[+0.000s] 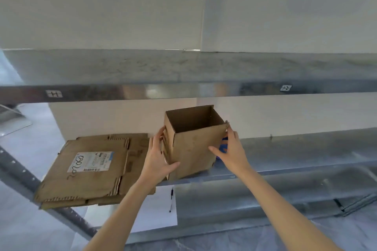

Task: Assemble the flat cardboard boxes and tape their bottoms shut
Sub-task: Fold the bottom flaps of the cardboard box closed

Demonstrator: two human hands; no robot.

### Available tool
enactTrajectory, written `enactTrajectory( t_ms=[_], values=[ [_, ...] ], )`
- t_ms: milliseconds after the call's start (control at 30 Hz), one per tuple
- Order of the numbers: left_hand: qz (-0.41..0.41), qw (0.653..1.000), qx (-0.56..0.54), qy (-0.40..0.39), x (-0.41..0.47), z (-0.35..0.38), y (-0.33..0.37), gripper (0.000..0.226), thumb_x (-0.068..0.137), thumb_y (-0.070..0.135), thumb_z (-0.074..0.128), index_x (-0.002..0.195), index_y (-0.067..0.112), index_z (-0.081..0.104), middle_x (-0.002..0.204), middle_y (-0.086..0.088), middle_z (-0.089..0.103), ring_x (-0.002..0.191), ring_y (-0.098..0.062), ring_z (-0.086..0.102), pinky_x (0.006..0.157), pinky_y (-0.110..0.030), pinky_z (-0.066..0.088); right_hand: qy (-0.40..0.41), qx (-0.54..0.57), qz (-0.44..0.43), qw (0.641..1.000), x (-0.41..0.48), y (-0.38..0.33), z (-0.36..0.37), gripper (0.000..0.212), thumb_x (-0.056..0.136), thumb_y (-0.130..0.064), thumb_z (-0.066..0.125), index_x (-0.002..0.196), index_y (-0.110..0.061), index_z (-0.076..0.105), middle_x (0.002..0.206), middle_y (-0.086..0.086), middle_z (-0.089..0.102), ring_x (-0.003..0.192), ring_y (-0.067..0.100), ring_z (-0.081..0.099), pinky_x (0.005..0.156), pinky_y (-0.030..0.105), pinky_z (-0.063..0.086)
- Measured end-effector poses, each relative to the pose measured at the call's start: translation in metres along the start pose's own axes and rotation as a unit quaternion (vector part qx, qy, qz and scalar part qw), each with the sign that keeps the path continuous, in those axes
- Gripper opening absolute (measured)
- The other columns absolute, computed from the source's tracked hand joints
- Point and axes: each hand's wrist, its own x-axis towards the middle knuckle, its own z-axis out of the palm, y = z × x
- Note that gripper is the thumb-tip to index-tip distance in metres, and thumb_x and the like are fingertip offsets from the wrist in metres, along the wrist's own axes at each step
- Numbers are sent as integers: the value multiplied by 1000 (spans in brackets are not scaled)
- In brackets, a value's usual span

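Observation:
An upright brown cardboard box (193,144) with its top open stands on the middle metal shelf (306,148). My left hand (158,154) grips its left wall, thumb on the front face and fingers round the side. My right hand (230,148) holds the right front corner, thumb across the front and fingers up along the edge. A stack of flat cardboard boxes (91,169) lies to the left on the same shelf, the top one bearing a white label. Something blue (223,144), partly hidden, sits behind my right hand.
An upper metal shelf (183,71) runs across just above the box. On the lower shelf a white sheet of paper (161,214) lies with a black pen (171,199) on it. A perforated shelf post (24,173) slants at the left.

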Motion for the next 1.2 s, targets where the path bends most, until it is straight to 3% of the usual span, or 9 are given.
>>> enactTrajectory(
  t_ms=[133,200,333,467,600,767,900,1033,1200],
  values=[
    [-34,999,-5,41,-6,21,-4,116,59,23,93,144,48,20,144,11,38,131,-9,40,107,-39,43,-49,-26,-46,997,9,20,-14,99,84,-34,77,157,-31,11,132,-1,43,106,12,59,93,40,56],
    [-48,997,-13,55,-10,24,-5,114,61,14,92,147,41,23,145,9,42,133,-10,42,107,-45,46,-71,-13,-61,996,11,26,-14,95,84,-32,77,156,-32,15,129,-6,43,102,10,60,90,38,57],
    [-59,996,-18,63,-12,22,2,109,68,3,87,137,58,22,143,6,46,130,-17,48,100,-45,52,-101,-3,-73,992,12,35,-3,83,87,-31,75,153,-31,24,129,-2,50,96,8,63,83,31,59],
    [-74,993,-59,71,-11,17,2,99,72,-1,84,140,45,29,145,2,47,132,-17,47,98,-51,52,-94,-21,-80,992,15,37,4,73,88,-31,73,149,-25,32,134,-7,48,95,5,62,79,25,58],
    [-71,990,-81,86,-8,16,1,91,74,-1,82,132,52,37,139,14,49,129,-10,49,98,-46,53,-80,-5,-106,991,13,38,4,66,87,-29,74,142,-32,38,131,-20,45,100,-15,54,74,12,52],
    [-61,994,-74,46,-1,15,-3,73,74,2,83,133,29,49,141,11,44,131,-11,45,98,-48,54,-102,-47,-117,987,21,37,3,48,91,-41,68,133,-33,47,131,-14,43,86,-4,61,74,17,55],
    [-56,997,-38,46,6,10,-5,61,74,11,85,128,20,58,142,15,40,128,-4,45,92,-38,56,-117,-58,-116,985,23,37,6,42,92,-47,62,130,-34,51,132,-17,37,91,-2,61,74,21,56],
    [-54,997,-2,55,8,5,-8,47,76,15,84,118,8,64,141,11,43,124,-2,46,88,-30,56,-124,-57,-110,984,23,34,7,43,91,-59,55,126,-35,54,128,-20,36,92,-7,59,70,14,49],
    [-53,997,-1,63,12,-2,-7,16,91,20,69,100,8,70,132,7,52,118,-1,50,82,-4,43,-110,-39,-85,989,28,25,6,50,84,-67,50,100,-21,62,120,-15,45,93,6,60,77,33,55]
  ],
)
